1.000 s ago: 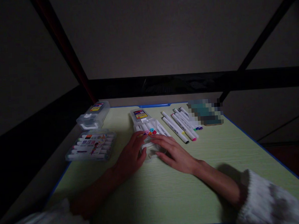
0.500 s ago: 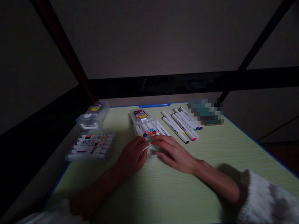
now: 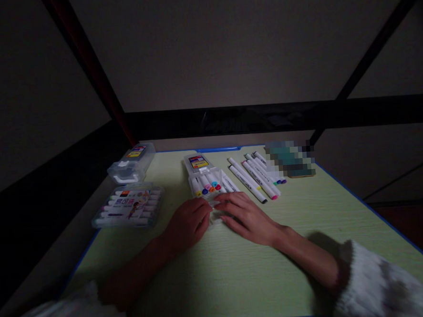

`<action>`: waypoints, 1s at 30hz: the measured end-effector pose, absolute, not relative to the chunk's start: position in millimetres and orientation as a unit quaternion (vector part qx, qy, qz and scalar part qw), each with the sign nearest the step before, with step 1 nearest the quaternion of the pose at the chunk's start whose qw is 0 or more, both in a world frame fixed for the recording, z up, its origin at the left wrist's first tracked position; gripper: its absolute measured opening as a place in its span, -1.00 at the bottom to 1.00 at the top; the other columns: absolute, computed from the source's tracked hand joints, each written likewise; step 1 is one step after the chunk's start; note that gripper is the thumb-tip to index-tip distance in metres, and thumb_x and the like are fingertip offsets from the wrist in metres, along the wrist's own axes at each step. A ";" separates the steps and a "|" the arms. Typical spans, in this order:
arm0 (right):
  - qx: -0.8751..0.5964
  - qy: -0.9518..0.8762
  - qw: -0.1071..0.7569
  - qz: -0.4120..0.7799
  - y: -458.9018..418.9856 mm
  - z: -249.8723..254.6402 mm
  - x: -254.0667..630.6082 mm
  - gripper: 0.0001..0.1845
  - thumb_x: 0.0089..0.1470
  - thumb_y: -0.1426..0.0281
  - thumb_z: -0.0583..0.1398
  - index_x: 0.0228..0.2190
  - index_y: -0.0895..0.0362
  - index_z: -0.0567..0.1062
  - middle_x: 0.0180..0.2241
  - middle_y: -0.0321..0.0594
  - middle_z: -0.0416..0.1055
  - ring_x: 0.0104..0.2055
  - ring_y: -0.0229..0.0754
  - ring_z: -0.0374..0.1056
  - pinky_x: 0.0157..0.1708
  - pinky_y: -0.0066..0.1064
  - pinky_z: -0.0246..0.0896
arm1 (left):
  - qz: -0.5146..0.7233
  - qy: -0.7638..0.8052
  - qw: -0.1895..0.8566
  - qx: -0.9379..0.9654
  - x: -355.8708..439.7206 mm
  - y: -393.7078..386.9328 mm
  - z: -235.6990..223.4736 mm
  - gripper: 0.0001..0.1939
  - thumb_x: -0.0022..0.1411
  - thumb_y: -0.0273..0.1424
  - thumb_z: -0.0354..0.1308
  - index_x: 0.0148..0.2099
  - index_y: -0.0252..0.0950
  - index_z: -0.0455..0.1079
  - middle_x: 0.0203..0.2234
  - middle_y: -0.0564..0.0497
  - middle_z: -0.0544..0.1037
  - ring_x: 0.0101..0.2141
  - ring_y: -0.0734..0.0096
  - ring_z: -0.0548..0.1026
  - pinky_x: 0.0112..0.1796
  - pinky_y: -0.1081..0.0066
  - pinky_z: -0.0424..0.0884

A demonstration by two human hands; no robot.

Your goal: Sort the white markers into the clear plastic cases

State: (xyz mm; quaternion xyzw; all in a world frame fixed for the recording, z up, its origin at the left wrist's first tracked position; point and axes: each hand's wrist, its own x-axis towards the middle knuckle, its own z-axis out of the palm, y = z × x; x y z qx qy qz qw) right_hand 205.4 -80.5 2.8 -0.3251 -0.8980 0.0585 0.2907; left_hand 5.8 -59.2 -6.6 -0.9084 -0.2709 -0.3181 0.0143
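Note:
A clear plastic marker case (image 3: 201, 163) with a yellow, red and blue label lies in the middle of the table. White markers (image 3: 208, 184) with coloured ends show at its open near side. My left hand (image 3: 189, 222), fingers curled, grips the left side of a clear plastic part at the case's near end. From the right, my right hand (image 3: 247, 217) has its fingers over the same part, thumb lower down. That part is mostly hidden between my fingertips, and its exact shape cannot be made out.
Several loose white markers (image 3: 256, 177) lie right of the case, some beside it. A blurred-out flat object (image 3: 291, 159) rests at the far right. On the left are a closed marker set (image 3: 128, 207) and another clear case (image 3: 132, 163). The green table (image 3: 219, 282) has blue edges.
My left fingers have curled in a little more and shifted slightly downward. The right hand has barely moved. The case and the markers stay where they were.

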 end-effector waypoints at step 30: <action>-0.472 -0.842 0.256 -0.051 -67.5 3.5 220.6 -0.82 0.10 0.50 0.01 -0.39 0.18 0.42 -0.38 -0.14 0.36 -0.28 -0.10 0.25 -0.31 -0.30 0.04 | -0.324 -0.262 0.001 -0.909 3.5 -58.8 -7.6 -0.83 0.20 -0.55 -0.07 -0.28 -0.34 0.35 -0.40 -0.06 0.45 -0.36 0.40 0.41 -0.31 0.42 0.39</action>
